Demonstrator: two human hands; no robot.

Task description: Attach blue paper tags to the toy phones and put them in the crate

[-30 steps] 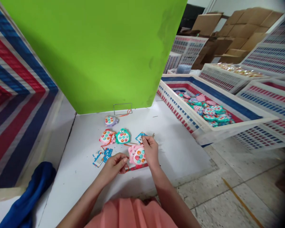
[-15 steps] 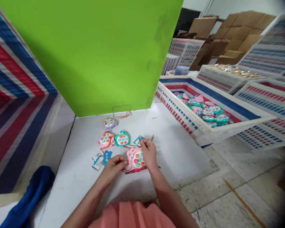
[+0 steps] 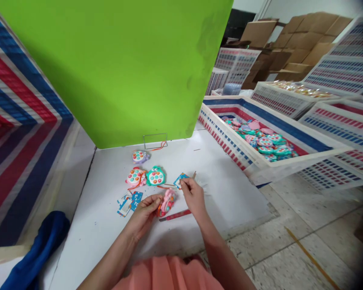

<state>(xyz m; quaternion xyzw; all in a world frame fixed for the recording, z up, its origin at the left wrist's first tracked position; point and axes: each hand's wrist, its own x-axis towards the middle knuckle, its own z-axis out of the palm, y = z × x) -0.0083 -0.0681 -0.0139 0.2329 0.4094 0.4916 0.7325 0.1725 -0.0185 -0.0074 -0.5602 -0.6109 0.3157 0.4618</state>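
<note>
My left hand (image 3: pixel 144 214) is closed, pinching a small pink animal toy (image 3: pixel 168 200) with colourful buttons and an orange cord. That toy is tilted edge-on over the white table. To its right, my right hand (image 3: pixel 195 198) pinches the edge of a blue-and-white printed card (image 3: pixel 179 180). Below the toy lies a slim red tool (image 3: pixel 178 215) with a dark end. Just beyond my hands are a green toy (image 3: pixel 155 176), another pink toy (image 3: pixel 135 176) touching it, and a purple toy (image 3: pixel 139 156) farther back. More blue printed cards (image 3: pixel 136 200) lie left of my left hand.
A green board (image 3: pixel 124 72) rises at the back, with a wire frame (image 3: pixel 155 141) at its foot. On the right stands a white crate (image 3: pixel 248 161) holding many similar toys. A striped-lined bin (image 3: pixel 24 161) and blue cloth (image 3: pixel 39 249) are at the left.
The pink toy has turned from facing up to edge-on and moved slightly left into my left hand. My right hand has shifted a little right with the card.
</note>
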